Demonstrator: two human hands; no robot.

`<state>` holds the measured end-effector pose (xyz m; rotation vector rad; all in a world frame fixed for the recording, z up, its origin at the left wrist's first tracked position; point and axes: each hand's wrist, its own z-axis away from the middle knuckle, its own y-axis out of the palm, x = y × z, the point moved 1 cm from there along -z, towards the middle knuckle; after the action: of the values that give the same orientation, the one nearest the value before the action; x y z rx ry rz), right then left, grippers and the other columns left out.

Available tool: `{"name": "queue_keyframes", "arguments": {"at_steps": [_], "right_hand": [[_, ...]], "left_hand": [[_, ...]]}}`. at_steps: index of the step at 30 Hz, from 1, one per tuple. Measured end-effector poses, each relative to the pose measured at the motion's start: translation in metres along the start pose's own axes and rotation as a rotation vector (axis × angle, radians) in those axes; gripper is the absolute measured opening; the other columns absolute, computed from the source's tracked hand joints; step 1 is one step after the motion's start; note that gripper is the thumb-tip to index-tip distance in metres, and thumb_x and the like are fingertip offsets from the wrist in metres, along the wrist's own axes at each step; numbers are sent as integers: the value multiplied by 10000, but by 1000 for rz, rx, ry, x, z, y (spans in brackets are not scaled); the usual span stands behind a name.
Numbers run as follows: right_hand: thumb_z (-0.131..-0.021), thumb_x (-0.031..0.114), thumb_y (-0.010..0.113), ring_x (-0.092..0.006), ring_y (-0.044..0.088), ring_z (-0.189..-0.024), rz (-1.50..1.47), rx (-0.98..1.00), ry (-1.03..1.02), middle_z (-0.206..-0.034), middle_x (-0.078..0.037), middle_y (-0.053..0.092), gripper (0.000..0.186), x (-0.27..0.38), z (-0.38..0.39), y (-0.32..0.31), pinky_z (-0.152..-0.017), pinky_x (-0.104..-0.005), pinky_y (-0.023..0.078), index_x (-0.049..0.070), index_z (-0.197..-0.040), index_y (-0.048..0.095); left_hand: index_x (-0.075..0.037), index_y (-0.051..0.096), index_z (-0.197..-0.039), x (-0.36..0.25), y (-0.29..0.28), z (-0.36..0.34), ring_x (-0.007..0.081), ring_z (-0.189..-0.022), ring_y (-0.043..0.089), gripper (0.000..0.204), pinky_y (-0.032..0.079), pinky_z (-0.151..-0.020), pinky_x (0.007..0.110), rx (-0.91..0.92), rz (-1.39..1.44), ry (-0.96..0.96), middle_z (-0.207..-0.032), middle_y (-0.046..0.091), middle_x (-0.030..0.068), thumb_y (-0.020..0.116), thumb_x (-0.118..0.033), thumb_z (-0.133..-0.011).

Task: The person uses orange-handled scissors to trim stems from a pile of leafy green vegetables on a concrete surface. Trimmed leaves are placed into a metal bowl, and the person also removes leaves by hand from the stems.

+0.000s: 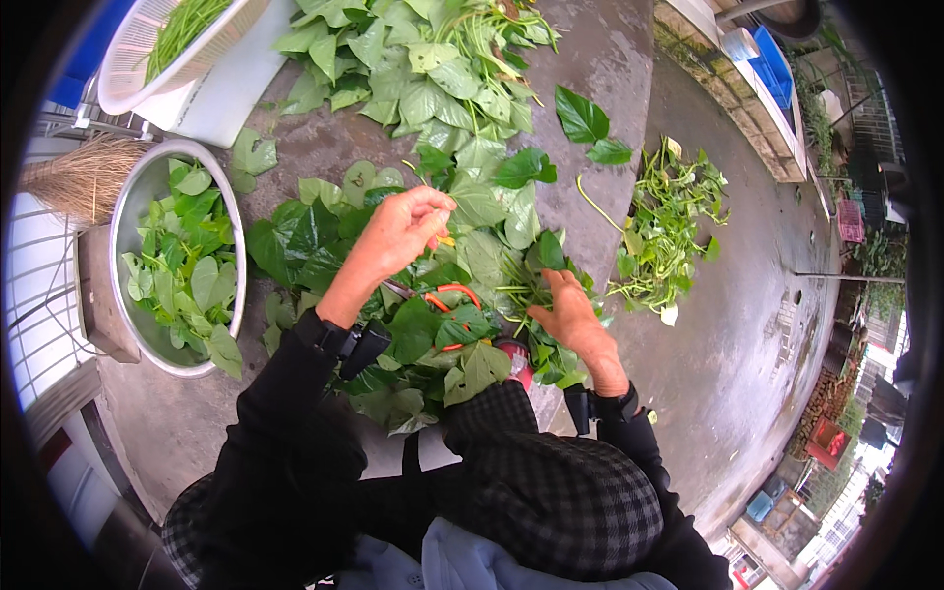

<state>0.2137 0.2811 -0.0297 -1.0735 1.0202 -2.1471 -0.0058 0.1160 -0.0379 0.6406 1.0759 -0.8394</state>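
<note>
My left hand (401,234) is closed in a pinch above the middle of a spread of broad green leaves. Its fingertips meet the edge of a leaf (477,204); a small yellow bit shows below them. My right hand (572,317) rests over leafy stems (516,292), thumb and fingers apart. Between the two hands, scissors with orange handles (454,292) lie among the leaves, their blades partly covered. Just below, a red object (518,366) shows partly under the foliage; its kind is hidden.
At left stand a metal basin (236,236) of leaves and a straw broom (84,179). A white basket (123,84) with green stems sits upper left. Leafy greens (433,69) are heaped at the far side, and a pile of trimmed stems (669,231) lies on the concrete floor (737,324) at right.
</note>
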Motion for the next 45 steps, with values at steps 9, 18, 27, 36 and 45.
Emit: {"name": "queue_keyframes", "arguments": {"at_steps": [9, 18, 27, 36, 45], "right_hand": [[-818, 240, 618, -379, 602, -911, -114, 98, -225, -916, -212, 642, 297, 35, -123, -60, -809, -432, 471, -1, -990, 625], [-806, 125, 614, -251, 644, -660, -511, -195, -131, -697, -135, 650, 144, 110, -240, -7, -654, -354, 506, -6, -864, 620], [-829, 108, 624, -162, 577, -603, -633, 401, -421, -660, -85, 603, 117, 127, -114, 22, -571, -332, 458, 8, -825, 565], [-817, 113, 628, -252, 614, -632, -373, 379, -414, -690, -125, 632, 111, 130, -101, 18, -590, -356, 472, 13, -856, 600], [-843, 156, 617, -115, 537, -590, -537, -99, -515, -655, -95, 610, 169, 171, -109, -103, -563, -292, 446, -12, -843, 629]], "left_hand": [[23, 570, -1020, 10, -11, -2, 87, -608, 540, 173, 450, -557, 239, -48, -3, -49, -754, 593, 34, 543, -83, -886], [-37, 588, -1042, 10, -42, 3, 67, -604, 519, 170, 410, -510, 198, -203, 98, -44, -776, 596, 25, 523, -119, -909], [-22, 538, -1079, 20, -86, -11, 125, -836, 559, 257, 446, -739, 250, -899, 154, 184, -898, 586, 42, 562, -16, -823], [-18, 581, -1009, -1, -100, 15, 90, -826, 574, 203, 450, -725, 227, -443, 174, 213, -949, 633, 44, 570, -17, -805], [39, 560, -1077, -61, -90, 32, 108, -824, 612, 231, 488, -722, 237, -451, -6, 312, -935, 645, 82, 585, -77, -880]]}}
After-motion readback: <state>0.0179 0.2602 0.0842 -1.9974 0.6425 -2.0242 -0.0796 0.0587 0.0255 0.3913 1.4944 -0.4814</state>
